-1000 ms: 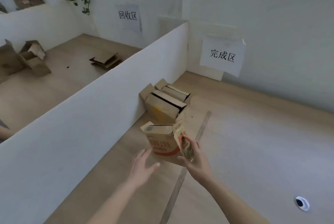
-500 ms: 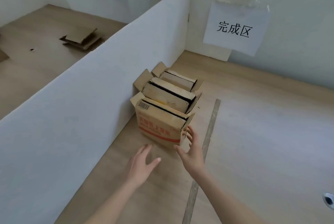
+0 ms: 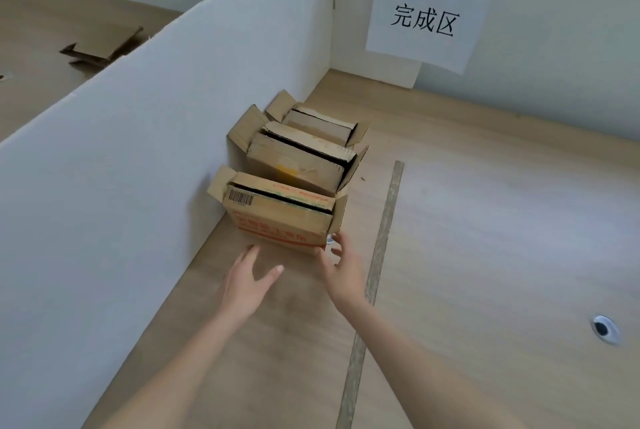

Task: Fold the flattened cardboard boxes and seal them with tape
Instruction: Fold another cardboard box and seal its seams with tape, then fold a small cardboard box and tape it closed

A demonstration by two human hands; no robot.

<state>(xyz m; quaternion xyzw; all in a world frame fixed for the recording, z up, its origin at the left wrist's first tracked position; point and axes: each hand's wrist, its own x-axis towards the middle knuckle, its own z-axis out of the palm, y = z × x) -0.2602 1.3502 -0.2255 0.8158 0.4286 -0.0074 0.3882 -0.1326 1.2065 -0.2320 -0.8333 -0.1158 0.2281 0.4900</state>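
Observation:
Three folded cardboard boxes stand in a row on the wooden floor against a white partition. The nearest box (image 3: 277,219) has red print and a barcode, and its top flaps stick up. Behind it are the middle box (image 3: 298,162) and the far box (image 3: 320,125). My left hand (image 3: 247,281) hovers open just in front of the nearest box, apart from it. My right hand (image 3: 341,267) is open too, fingertips at the box's lower right corner. No tape roll is in view.
The white partition (image 3: 138,151) runs along the left. Beyond it lie flattened cardboard pieces (image 3: 104,46). A paper sign (image 3: 426,18) hangs on the wall ahead. A grey strip (image 3: 384,238) crosses the floor, and a round floor fitting (image 3: 604,330) is at right.
A second ago my right hand carried the printed box above the floor. It now stands at the end of the row, and both hands have let go and drawn back slightly.

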